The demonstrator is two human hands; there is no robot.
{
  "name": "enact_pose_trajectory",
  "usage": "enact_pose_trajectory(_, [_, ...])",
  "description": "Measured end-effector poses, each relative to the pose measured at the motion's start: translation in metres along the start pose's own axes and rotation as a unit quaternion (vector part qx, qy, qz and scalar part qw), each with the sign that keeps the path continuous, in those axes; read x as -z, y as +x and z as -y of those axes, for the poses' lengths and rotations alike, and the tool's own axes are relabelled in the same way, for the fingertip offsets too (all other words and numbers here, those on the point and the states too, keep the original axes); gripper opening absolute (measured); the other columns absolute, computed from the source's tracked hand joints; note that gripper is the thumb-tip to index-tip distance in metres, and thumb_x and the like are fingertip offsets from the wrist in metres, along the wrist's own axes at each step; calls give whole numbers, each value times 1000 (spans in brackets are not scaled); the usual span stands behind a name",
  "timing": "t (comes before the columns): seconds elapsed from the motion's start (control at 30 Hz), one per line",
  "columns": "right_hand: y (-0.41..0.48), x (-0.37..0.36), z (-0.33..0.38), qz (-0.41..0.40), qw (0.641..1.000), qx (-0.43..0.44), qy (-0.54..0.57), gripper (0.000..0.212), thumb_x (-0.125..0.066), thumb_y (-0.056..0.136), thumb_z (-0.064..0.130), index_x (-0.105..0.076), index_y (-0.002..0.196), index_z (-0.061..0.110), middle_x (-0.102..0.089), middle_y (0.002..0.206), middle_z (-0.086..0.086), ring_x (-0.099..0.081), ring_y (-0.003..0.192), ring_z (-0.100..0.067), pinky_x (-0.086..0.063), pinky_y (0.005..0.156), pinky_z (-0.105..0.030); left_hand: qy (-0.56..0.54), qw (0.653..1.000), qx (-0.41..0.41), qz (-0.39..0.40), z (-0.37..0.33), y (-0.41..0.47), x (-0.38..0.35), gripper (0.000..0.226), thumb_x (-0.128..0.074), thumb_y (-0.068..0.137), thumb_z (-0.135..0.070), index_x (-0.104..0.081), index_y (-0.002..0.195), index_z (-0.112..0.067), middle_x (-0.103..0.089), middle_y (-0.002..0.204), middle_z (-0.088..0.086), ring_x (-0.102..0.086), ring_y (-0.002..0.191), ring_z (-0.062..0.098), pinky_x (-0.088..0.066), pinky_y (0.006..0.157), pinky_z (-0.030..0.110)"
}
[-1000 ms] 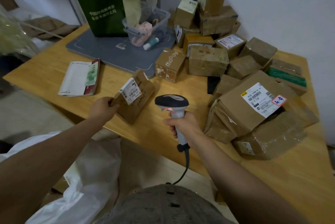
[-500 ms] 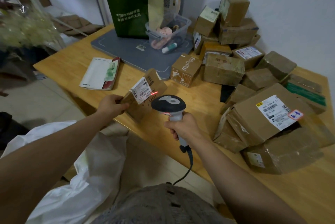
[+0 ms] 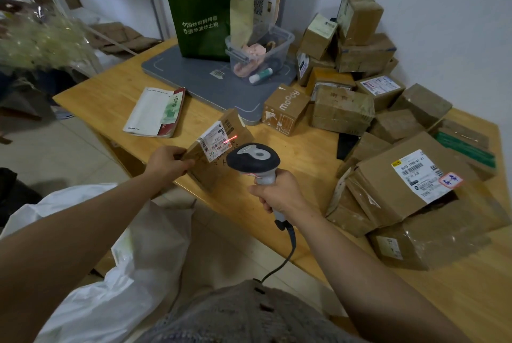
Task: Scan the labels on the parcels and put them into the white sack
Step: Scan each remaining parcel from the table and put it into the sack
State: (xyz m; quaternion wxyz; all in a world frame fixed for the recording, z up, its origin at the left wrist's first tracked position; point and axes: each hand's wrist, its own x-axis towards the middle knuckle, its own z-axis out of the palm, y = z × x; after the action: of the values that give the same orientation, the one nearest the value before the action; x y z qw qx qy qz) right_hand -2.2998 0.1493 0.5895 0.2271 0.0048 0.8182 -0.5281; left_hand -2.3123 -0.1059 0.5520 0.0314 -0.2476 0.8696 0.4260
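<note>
Since a second ago the scanner (image 3: 253, 158) head has drawn in close to the parcel (image 3: 210, 176). A red beam (image 3: 232, 138) now falls on the label (image 3: 213, 141), where none showed then. From half a second ago hardly anything has shifted.

The parcel is a small brown cardboard box with dark handwriting on its face and a white barcoded label. It is held tilted over the near edge of the table (image 3: 304, 165); whether its lower corner touches the wood I cannot tell. The left hand (image 3: 166, 163) grips its left corner with the fingers clamped on the cardboard, and the label sits just right of those fingertips.

The right hand (image 3: 277, 194) is wrapped tight round the scanner's handle. The head sits just above those fingers and just beside the parcel. The cable (image 3: 288, 248) hangs below that fist.

The white sack (image 3: 110, 287) lies under the left forearm, well back from the fingers. More parcels (image 3: 401, 184) are heaped to the right of the right fingers.
</note>
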Motion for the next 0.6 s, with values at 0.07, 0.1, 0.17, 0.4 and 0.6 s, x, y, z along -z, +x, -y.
enact_pose_trajectory(0.07, [0, 0, 0, 1, 1000, -3, -6, 19, -70, 81, 7, -56, 70, 11, -53, 55, -5, -46, 42, -17, -43, 45, -29, 1, 1000, 2, 3, 2, 1, 0, 33, -68, 87, -16, -64, 119, -6, -64, 83, -1, -65, 79, 17, -58, 75, 35])
enact_pose_trajectory(0.1, [0, 0, 0, 1, 1000, -4, -8, 19, -70, 81, 7, -56, 69, 11, -53, 55, -5, -46, 42, -17, -43, 45, -28, 2, 1000, 3, 4, 3, 2, 0, 33, -68, 87, -16, -64, 118, -7, -64, 84, -1, -65, 79, 17, -58, 75, 35])
enact_pose_trajectory(0.17, [1, 0, 0, 1, 1000, -4, -11, 20, -70, 81, 7, -55, 68, 12, -52, 53, -4, -46, 40, -15, -43, 43, -27, 5, 1000, 5, 5, 5, 4, 1, 32, -68, 87, -17, -65, 118, -8, -64, 84, -1, -65, 79, 17, -58, 73, 34])
enact_pose_trajectory(0.4, [4, -2, 2, 3, 1000, -4, -14, 21, -70, 81, 6, -55, 67, 11, -52, 52, -4, -44, 37, -15, -42, 42, -26, 4, 1000, 10, -7, 10, 5, 2, 34, -69, 86, -19, -65, 119, -10, -65, 83, -3, -66, 76, 15, -54, 62, 26])
enact_pose_trajectory(0.6, [7, -5, 2, 6, 1000, -7, -17, 20, -71, 81, 7, -55, 70, 12, -52, 51, -3, -45, 35, -13, -42, 41, -25, -2, 1000, 20, -8, 13, 3, 5, 30, -69, 86, -20, -66, 115, -10, -66, 83, -1, -66, 77, 17, -57, 67, 32])
